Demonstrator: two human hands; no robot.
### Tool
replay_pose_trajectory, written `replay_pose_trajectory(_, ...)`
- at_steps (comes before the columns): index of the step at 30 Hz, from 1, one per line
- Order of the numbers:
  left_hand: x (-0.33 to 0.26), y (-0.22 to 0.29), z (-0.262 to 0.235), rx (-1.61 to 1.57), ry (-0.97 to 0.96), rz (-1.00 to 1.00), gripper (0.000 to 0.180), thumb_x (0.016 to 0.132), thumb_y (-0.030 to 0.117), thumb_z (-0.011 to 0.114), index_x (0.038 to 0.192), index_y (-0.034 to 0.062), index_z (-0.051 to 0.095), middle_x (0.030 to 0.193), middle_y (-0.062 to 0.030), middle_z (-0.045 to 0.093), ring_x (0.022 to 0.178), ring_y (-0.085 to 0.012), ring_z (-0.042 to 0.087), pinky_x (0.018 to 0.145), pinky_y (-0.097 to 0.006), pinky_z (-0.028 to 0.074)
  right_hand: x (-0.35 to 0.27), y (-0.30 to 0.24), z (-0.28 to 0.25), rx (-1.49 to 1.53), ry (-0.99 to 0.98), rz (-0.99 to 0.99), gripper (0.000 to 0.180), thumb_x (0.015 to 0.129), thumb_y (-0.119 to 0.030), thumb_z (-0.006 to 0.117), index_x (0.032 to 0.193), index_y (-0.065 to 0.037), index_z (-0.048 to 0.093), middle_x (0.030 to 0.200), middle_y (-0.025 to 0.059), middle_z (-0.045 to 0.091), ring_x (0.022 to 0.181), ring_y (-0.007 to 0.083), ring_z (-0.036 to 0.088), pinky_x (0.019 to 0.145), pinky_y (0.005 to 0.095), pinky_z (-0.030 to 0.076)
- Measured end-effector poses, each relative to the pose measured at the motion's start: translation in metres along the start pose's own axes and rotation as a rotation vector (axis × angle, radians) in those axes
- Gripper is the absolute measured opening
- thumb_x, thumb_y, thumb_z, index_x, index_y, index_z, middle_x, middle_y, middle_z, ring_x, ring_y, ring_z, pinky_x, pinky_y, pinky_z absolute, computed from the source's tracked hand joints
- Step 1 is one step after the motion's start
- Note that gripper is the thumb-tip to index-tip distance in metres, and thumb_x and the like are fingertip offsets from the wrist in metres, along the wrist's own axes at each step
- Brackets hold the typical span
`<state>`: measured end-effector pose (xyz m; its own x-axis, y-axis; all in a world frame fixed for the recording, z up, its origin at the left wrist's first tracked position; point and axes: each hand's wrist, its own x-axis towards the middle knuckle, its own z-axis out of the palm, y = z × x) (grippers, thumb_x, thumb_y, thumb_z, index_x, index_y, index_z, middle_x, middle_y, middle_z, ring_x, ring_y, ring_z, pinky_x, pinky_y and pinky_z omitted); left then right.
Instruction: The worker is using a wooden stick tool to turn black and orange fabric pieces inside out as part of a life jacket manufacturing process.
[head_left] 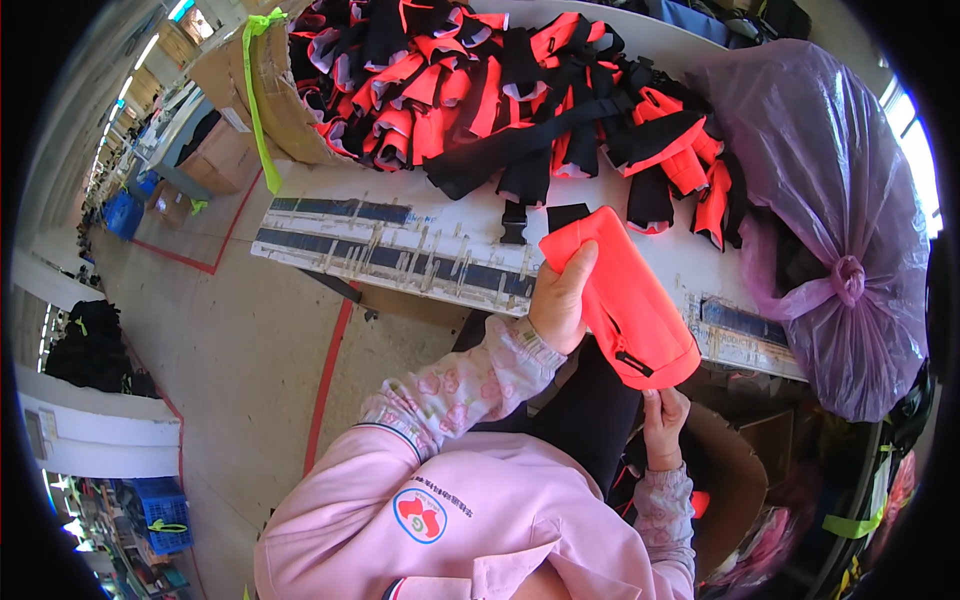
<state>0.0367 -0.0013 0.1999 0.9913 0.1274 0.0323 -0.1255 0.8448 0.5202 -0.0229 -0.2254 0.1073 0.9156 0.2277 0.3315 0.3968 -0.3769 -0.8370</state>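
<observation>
A bright coral zippered pouch point(640, 310) with a short black zip near its lower end is held up in front of the table edge. My left hand point(565, 300) is closed on its upper left side, thumb lying across the front. At the pouch's bottom edge, my right hand point(664, 425) pinches with thumb and fingers. A black strap and a black buckle point(514, 222) show just behind the pouch's top; whether they belong to it I cannot tell. Beyond lies a big heap of coral and black pouches point(450, 90) with black straps.
The heap rests on a worn white table point(400, 245) with taped strips. A cardboard box point(300, 100) with a yellow-green ribbon point(255, 110) stands at its left. A knotted purple plastic bag point(820, 200) bulges at the right. An open carton point(730, 470) sits below, right of my legs.
</observation>
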Motion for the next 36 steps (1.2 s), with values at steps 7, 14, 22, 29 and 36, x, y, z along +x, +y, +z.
replay_pose_trajectory(7,-0.003,-0.007,-0.008,0.151,0.040,0.066,0.018,0.090,0.020,0.056,0.102,0.0060,0.058,0.092,0.0015,0.060,0.083,-0.0068,0.056,0.074,-0.025,0.046,-0.008,-0.023,0.019,0.417,-0.104,0.391,0.027,0.091,-0.021,0.053,0.077,-0.001,0.064,0.050,-0.0033,0.045,0.044,0.0044,0.038,0.042,0.0205,0.027)
replay_pose_trajectory(14,-0.010,-0.005,-0.004,0.247,0.070,0.076,0.017,0.090,0.018,0.057,0.100,0.0046,0.059,0.087,0.0026,0.059,0.078,-0.0041,0.054,0.071,-0.023,0.045,-0.013,-0.021,0.019,0.525,-0.238,0.538,0.030,0.091,-0.022,0.052,0.076,0.000,0.064,0.050,-0.0019,0.047,0.043,0.0040,0.038,0.043,0.0199,0.029)
replay_pose_trajectory(22,-0.021,-0.022,0.002,0.476,-0.017,0.170,0.018,0.087,0.012,0.059,0.100,-0.0011,0.059,0.083,0.0010,0.059,0.073,-0.0040,0.051,0.069,-0.022,0.044,-0.025,0.019,0.022,0.379,-0.124,0.373,0.033,0.092,-0.028,0.051,0.074,-0.001,0.059,0.056,-0.0023,0.048,0.050,0.0040,0.041,0.046,0.0201,0.031)
replay_pose_trajectory(29,-0.035,-0.033,0.011,0.794,-0.072,0.232,0.034,0.081,0.013,0.063,0.110,-0.0017,0.053,0.092,-0.0117,0.064,0.082,-0.0192,0.061,0.079,-0.028,0.047,-0.048,0.049,0.028,0.364,-0.066,0.393,0.043,0.091,-0.038,0.050,0.070,-0.001,0.057,0.055,-0.0014,0.048,0.049,0.0057,0.042,0.046,0.0216,0.032)
replay_pose_trajectory(36,-0.042,-0.040,0.010,0.914,-0.118,0.321,0.036,0.081,0.017,0.064,0.108,-0.0034,0.051,0.092,-0.0169,0.063,0.081,-0.0243,0.063,0.074,-0.030,0.049,-0.051,0.057,0.034,0.412,-0.100,0.368,0.044,0.092,-0.036,0.049,0.066,-0.001,0.056,0.055,-0.0005,0.049,0.050,0.0064,0.043,0.047,0.0221,0.033)
